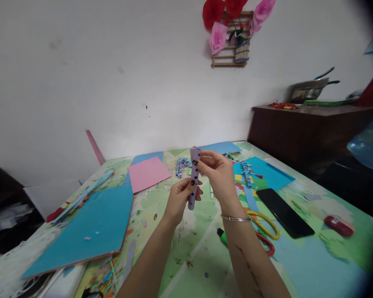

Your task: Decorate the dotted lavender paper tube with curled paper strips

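A rolled tube of lilac paper with dark dots stands nearly upright between my hands, above the table. My left hand is closed around its lower half, thumb across the front. Higher up, my right hand pinches the tube near its top, thumb in front and fingers behind. Beyond the hands lies a small patterned paper piece in blue and purple. Another patterned roll rests on blue paper to the right.
Pink paper and a stack of blue sheets lie left. Yellow- and red-handled scissors, a black phone, a green marker and a dark red object are on the right. Paper scraps litter the table.
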`<state>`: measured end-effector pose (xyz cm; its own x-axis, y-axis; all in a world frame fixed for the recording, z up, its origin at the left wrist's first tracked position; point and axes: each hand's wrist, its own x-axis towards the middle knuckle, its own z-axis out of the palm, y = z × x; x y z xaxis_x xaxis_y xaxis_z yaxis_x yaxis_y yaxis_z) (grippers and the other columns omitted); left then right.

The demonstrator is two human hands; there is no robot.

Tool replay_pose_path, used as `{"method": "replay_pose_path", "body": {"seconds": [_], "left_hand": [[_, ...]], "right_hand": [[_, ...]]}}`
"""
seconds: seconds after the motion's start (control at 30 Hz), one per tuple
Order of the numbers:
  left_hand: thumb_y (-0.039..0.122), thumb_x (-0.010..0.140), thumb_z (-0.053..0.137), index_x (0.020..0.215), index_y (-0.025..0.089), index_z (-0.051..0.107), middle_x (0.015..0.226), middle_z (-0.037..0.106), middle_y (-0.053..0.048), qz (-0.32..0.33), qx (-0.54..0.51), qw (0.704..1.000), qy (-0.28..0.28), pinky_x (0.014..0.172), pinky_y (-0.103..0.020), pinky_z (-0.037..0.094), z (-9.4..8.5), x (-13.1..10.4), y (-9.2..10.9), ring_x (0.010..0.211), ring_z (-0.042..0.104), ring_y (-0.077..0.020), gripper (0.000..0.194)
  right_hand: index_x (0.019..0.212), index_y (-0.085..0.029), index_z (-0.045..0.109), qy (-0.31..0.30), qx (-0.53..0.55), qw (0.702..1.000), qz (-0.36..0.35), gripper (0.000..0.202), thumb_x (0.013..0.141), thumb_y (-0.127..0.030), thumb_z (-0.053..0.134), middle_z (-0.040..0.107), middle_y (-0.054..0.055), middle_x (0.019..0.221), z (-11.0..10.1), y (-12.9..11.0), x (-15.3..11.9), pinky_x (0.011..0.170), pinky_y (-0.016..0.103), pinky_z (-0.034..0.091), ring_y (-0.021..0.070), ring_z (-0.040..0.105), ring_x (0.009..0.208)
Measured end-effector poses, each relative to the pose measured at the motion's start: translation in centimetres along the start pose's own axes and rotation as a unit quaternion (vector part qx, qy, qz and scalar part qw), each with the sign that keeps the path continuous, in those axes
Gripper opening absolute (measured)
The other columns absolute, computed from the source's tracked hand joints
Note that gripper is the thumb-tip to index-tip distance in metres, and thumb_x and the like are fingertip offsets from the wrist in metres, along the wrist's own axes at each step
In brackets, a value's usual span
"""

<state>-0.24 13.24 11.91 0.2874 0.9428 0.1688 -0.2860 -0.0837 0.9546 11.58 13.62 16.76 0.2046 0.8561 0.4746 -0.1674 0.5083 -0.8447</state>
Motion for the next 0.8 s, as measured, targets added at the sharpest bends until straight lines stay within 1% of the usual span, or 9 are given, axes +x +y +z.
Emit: {"method": "replay_pose_path", "body": {"seconds": [0.13,0.23,0.3,0.37,0.47,0.53,0.6,0.67,0.8], "left_hand": [[0.035,0.076,0.065,0.084,0.010,0.065,0.062,0.061,-0.003,-0.026,-0.045,0.998,-0.039,0.054,-0.022,0.040,-0.2,0.0,0.0,0.053,0.056,-0.0111,0.025],[0.033,0.078,0.065,0.082,0.010,0.066,0.059,0.060,-0.003,-0.048,-0.086,0.993,-0.071,0.052,-0.022,0.038,-0.4,0.0,-0.2,0.050,0.054,-0.0102,0.024],[0.034,0.078,0.066,0.081,0.009,0.067,0.058,0.059,-0.003,-0.075,-0.117,0.985,-0.101,0.051,-0.023,0.038,-0.5,-0.1,-0.3,0.047,0.053,-0.0099,0.025],[0.035,0.077,0.067,0.080,0.008,0.067,0.057,0.058,-0.003,-0.102,-0.150,0.974,-0.137,0.051,-0.024,0.039,-0.6,-0.2,-0.5,0.045,0.052,-0.0096,0.027],[0.035,0.076,0.068,0.080,0.007,0.067,0.057,0.057,-0.004,-0.127,-0.186,0.957,-0.182,0.051,-0.025,0.040,-0.7,-0.2,-0.7,0.043,0.051,-0.0094,0.028],[0.034,0.075,0.068,0.081,0.007,0.068,0.058,0.057,-0.004,-0.139,-0.199,0.951,-0.194,0.052,-0.026,0.040,-0.8,-0.2,-0.8,0.045,0.052,-0.0100,0.028],[0.033,0.075,0.069,0.084,0.007,0.068,0.059,0.057,-0.004,-0.146,-0.208,0.947,-0.197,0.054,-0.027,0.042,-0.9,-0.2,-0.8,0.048,0.053,-0.0107,0.027],[0.032,0.076,0.067,0.088,0.007,0.069,0.061,0.056,-0.004,-0.149,-0.213,0.945,-0.200,0.057,-0.027,0.042,-1.1,-0.3,-0.8,0.051,0.053,-0.0109,0.028],[0.030,0.079,0.064,0.097,0.007,0.069,0.067,0.055,-0.004,-0.150,-0.215,0.942,-0.211,0.061,-0.027,0.042,-1.1,-0.4,-0.6,0.057,0.054,-0.0112,0.029]], "right_hand": [[0.089,-0.018,0.063,-0.027,0.035,0.999,0.025,0.024,0.069,-0.027,0.072,0.069,0.003,0.074,-0.2,-0.1,0.0,0.054,0.023,0.043,0.0121,0.058,0.061],[0.094,-0.020,0.064,-0.064,0.085,0.993,0.048,0.030,0.066,-0.025,0.074,0.069,0.002,0.077,-0.8,-0.1,0.2,0.059,0.024,0.045,0.0129,0.060,0.066],[0.099,-0.022,0.064,-0.092,0.121,0.986,0.069,0.037,0.063,-0.023,0.077,0.069,0.001,0.079,-1.2,-0.2,0.4,0.063,0.026,0.046,0.0136,0.061,0.069],[0.096,-0.021,0.066,-0.112,0.147,0.979,0.090,0.038,0.060,-0.021,0.078,0.069,0.002,0.080,-1.6,-0.2,0.5,0.065,0.027,0.048,0.0138,0.061,0.071],[0.088,-0.020,0.068,-0.128,0.158,0.974,0.104,0.031,0.059,-0.020,0.079,0.068,0.002,0.079,-1.8,-0.3,0.5,0.064,0.027,0.048,0.0129,0.060,0.069],[0.094,-0.022,0.068,-0.137,0.152,0.974,0.093,0.035,0.061,-0.019,0.078,0.067,0.000,0.078,-1.6,-0.3,0.5,0.063,0.026,0.047,0.0120,0.058,0.069],[0.105,-0.025,0.065,-0.140,0.139,0.978,0.066,0.042,0.064,-0.019,0.075,0.065,-0.001,0.079,-1.4,-0.3,0.4,0.063,0.025,0.046,0.0110,0.057,0.069],[0.111,-0.027,0.063,-0.134,0.122,0.983,0.035,0.045,0.068,-0.019,0.072,0.065,-0.001,0.081,-1.1,-0.3,0.3,0.065,0.025,0.046,0.0106,0.055,0.070],[0.107,-0.027,0.066,-0.118,0.102,0.988,0.018,0.040,0.068,-0.019,0.071,0.064,-0.001,0.082,-1.1,-0.2,0.3,0.066,0.027,0.047,0.0122,0.055,0.073]]}}
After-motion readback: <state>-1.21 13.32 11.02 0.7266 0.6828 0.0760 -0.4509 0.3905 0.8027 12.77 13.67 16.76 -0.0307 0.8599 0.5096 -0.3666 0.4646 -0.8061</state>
